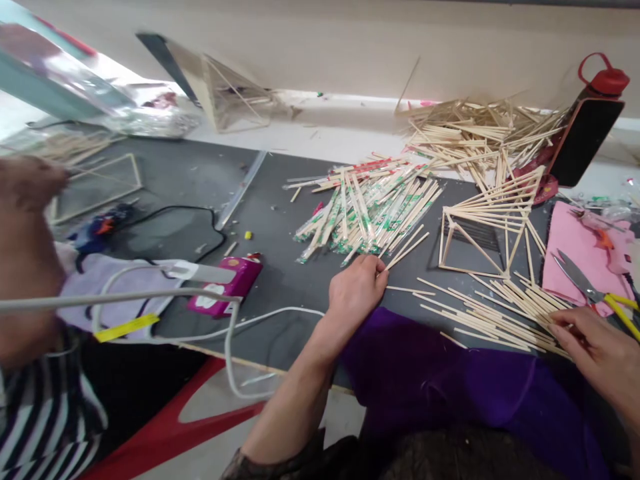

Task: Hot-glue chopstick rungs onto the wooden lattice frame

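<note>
My left hand (356, 291) rests on the dark table mat, its fingers curled and pinched around the near ends of two bare wooden sticks (407, 248) beside the heap of wrapped chopsticks (367, 208). My right hand (597, 353) lies at the right edge with its fingers bent down onto the near end of a row of bare wooden sticks (495, 308). A frame glued from sticks (493, 223) lies between the two heaps.
A loose pile of sticks (480, 137) lies at the back. Yellow-handled scissors (593, 290) rest on a pink cloth (575, 257). A black phone (585, 140) leans on a red bottle. A magenta device (227, 287) with white cables sits left. A person in stripes (40, 407) is at far left.
</note>
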A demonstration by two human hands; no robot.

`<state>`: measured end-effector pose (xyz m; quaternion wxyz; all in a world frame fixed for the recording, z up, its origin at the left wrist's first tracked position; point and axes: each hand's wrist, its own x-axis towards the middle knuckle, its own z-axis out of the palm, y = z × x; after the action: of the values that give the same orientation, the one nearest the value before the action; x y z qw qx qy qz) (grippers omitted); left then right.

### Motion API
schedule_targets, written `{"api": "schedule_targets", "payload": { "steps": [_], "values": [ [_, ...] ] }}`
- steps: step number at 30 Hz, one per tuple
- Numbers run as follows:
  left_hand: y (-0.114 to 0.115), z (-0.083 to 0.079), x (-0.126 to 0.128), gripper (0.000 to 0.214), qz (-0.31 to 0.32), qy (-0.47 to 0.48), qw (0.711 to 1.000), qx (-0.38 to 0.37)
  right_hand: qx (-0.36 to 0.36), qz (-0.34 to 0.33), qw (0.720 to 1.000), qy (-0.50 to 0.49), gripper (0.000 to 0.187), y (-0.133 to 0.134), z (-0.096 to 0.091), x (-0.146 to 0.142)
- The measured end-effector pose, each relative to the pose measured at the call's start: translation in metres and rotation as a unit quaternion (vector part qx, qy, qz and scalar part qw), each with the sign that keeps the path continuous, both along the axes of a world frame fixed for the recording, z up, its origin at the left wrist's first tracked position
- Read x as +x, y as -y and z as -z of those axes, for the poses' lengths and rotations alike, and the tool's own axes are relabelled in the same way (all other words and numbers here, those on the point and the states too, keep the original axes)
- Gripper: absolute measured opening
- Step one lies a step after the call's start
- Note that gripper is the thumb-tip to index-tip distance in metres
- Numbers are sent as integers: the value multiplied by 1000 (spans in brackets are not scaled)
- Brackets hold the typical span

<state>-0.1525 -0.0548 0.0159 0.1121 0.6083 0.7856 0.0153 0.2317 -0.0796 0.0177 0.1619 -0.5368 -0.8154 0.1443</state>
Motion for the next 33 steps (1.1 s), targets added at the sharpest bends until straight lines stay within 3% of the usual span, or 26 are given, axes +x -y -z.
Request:
{"api": "schedule_targets", "payload": {
  "steps": [4,8,11,14,19,22,24,27,29,33],
  "values": [
    [9,-2,-11,20,2,57,998,31,10,-13,1000,-1,18,0,-2,-4],
    [27,-17,-20,25,4,197,975,107,7,-62,997,-47,11,-1,-7,-19],
    [44,-30,-20,26,19,306,950,63,-23,-116,988,-104,9,-3,-13,-40],
    [56,-37,-13,24,60,394,917,3,-38,-113,981,-152,12,-6,-22,-66],
    [60,-37,6,20,163,429,888,-16,-12,-74,969,-236,24,-17,-39,-98],
    [53,-39,18,21,205,442,873,-24,12,-99,961,-258,12,-21,-45,-101],
    [46,-40,24,18,183,460,869,-8,23,-94,960,-264,10,-22,-46,-98],
    [36,-44,29,9,82,519,850,28,22,-37,958,-283,9,-22,-46,-90],
    [28,-48,32,4,29,581,812,46,21,19,951,-307,8,-24,-47,-87],
    [1,-67,41,8,-14,658,743,122,44,97,926,-362,7,-36,-55,-87]
  ]
}}
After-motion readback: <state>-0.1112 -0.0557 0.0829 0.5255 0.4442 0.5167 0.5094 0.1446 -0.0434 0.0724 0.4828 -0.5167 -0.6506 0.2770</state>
